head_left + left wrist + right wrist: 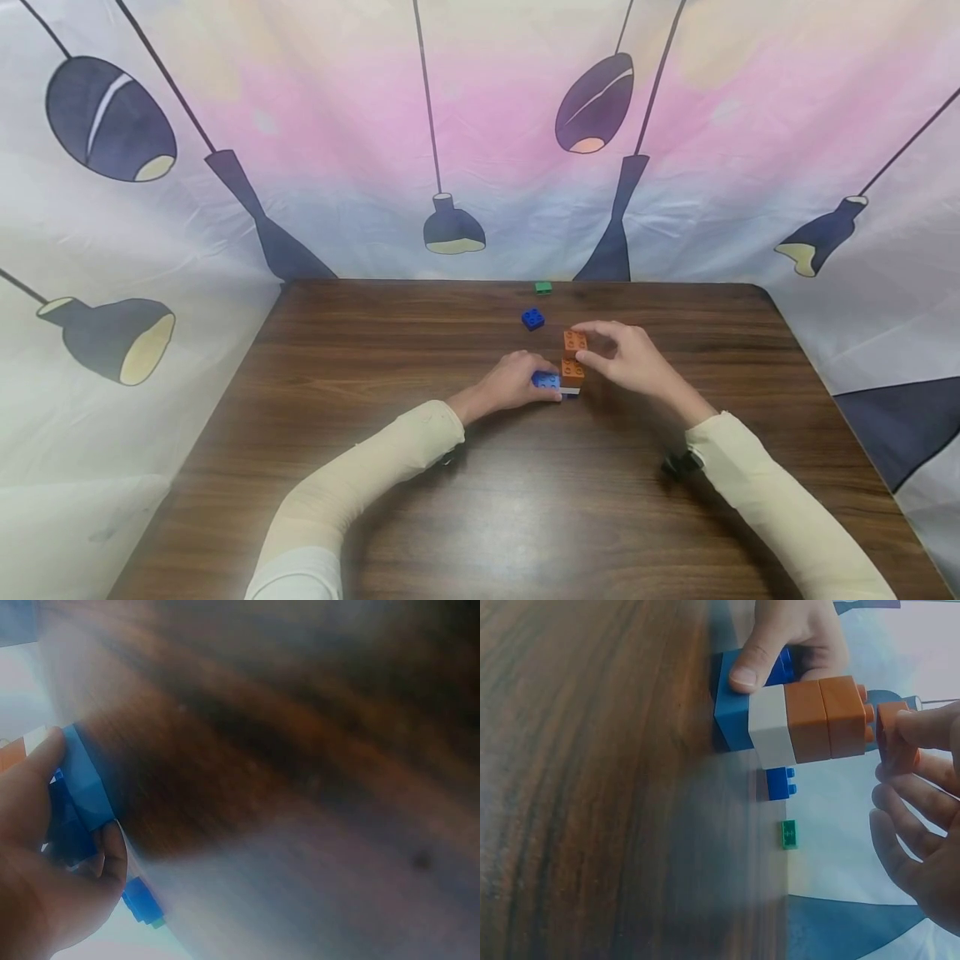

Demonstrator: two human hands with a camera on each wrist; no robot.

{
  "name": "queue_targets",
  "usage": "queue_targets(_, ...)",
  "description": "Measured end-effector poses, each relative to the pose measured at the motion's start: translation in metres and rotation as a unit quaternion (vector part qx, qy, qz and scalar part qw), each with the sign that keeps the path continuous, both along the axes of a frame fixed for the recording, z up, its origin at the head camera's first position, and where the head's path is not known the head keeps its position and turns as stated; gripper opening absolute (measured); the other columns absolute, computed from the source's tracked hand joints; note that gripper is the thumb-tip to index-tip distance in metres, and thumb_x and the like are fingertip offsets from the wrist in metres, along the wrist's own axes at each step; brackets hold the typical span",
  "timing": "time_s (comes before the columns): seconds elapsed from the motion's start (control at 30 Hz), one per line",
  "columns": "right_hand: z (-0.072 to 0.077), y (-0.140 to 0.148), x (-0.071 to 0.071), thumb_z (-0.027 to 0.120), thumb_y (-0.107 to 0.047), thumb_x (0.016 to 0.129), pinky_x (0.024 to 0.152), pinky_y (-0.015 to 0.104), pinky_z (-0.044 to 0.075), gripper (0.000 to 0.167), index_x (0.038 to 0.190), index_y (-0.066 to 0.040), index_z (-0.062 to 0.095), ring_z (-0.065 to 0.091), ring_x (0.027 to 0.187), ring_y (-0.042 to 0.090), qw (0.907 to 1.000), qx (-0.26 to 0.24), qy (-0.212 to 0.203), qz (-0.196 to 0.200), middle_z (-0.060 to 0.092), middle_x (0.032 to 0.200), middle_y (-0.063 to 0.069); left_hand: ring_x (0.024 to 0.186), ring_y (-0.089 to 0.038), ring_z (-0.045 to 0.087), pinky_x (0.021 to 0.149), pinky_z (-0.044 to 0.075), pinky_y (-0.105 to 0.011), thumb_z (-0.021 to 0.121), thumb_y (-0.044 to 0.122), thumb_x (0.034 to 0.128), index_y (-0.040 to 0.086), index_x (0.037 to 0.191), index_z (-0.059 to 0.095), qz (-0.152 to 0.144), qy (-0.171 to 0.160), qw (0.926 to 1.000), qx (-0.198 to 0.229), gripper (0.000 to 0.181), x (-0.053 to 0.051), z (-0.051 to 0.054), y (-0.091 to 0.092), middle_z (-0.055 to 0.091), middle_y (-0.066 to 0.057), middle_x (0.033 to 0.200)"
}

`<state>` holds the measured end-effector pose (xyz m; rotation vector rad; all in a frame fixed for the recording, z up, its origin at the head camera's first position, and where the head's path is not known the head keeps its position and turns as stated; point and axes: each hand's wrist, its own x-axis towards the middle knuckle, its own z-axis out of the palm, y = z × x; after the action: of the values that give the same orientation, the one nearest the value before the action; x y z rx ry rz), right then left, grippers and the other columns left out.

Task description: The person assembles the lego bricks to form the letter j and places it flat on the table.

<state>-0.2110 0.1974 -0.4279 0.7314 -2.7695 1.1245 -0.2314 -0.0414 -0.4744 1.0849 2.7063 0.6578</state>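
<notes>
Brick tower, blue, white and orange from bottom to top, stands upright on the table, right of its middle. The left hand grips its blue base, apparently for keeping it steady. Just above the tower, not touching it, the right hand pinches an orange brick by its sides, probably to leave its underside free. On the far side lie a blue brick and, farther, a smaller green brick.
</notes>
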Motion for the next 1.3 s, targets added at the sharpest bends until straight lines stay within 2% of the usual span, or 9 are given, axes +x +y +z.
queue_targets(0.23, 0.001, -0.001, 0.01, 0.075, -0.024, 0.095, 0.077, 0.042, 0.058, 0.041, 0.132, -0.01, 0.067, 0.07, 0.1, 0.028, 0.9999, 0.004, 0.014, 0.004, 0.071, 0.121, 0.011, 0.091, -0.009, 0.061, 0.079, 0.049, -0.024, 0.075, 0.046, 0.0921, 0.011, 0.126, 0.073, 0.0, 0.002, 1.0, -0.003, 0.049, 0.0, 0.0, 0.0, 0.073, -0.002, 0.113)
queue_targets(0.47, -0.004, -0.001, 0.016, 0.075, -0.029, 0.096, 0.081, 0.044, 0.057, 0.042, 0.133, -0.012, 0.067, 0.069, 0.102, 0.024, 0.9999, 0.01, 0.007, 0.001, 0.071, 0.12, 0.008, 0.094, -0.01, 0.062, 0.083, 0.051, -0.026, 0.075, 0.046, 0.0919, 0.012, 0.127, 0.073, 0.002, 0.001, 1.0, -0.004, 0.049, 0.0, 0.001, 0.0, 0.073, -0.002, 0.114)
queue_targets(0.73, -0.007, -0.001, 0.019, 0.076, -0.028, 0.095, 0.079, 0.042, 0.057, 0.04, 0.131, -0.012, 0.069, 0.068, 0.101, 0.023, 0.9998, 0.009, 0.018, 0.002, 0.072, 0.118, 0.007, 0.098, -0.011, 0.063, 0.087, 0.051, -0.028, 0.074, 0.047, 0.0923, 0.011, 0.128, 0.072, 0.002, -0.003, 1.0, -0.004, 0.05, 0.0, 0.0, 0.0, 0.073, -0.002, 0.117)
queue_targets(1.3, -0.008, -0.001, 0.021, 0.077, -0.03, 0.094, 0.08, 0.043, 0.057, 0.04, 0.13, -0.014, 0.07, 0.068, 0.107, 0.028, 1.0, 0.005, 0.001, 0.0, 0.071, 0.121, 0.007, 0.103, -0.013, 0.065, 0.089, 0.052, -0.03, 0.074, 0.046, 0.0925, 0.01, 0.128, 0.071, 0.003, -0.006, 1.0, -0.005, 0.051, -0.001, 0.0, 0.0, 0.073, -0.004, 0.122)
